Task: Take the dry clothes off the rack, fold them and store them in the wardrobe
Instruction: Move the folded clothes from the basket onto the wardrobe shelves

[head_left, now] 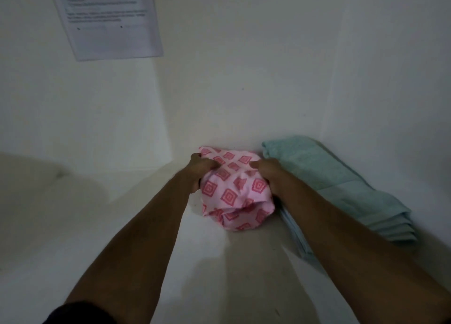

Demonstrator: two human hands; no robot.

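Two bare forearms reach forward onto a white wardrobe shelf, seen from above in dim light. Between the hands sits a pink cloth printed with red concentric squares, bunched into a rounded, loosely folded bundle that rests on the shelf close to the white back wall.

The left hand grips the left edge of the pink cloth, fingers curled shut around the fabric, with fingertips pressed into the top. The right hand holds the right edge of the pink cloth the same way, fingers wrapped closed on it (the thumb lies on top of the fabric).

Just to the right of the pink cloth, touching its far corner, lies a folded teal towel, stacked in several layers and running along the right side wall into the corner.

Up and to the left of the pink cloth, a printed sheet of paper is stuck to the wall, its text too blurred to read. A dark sleeve shows at the bottom left edge.
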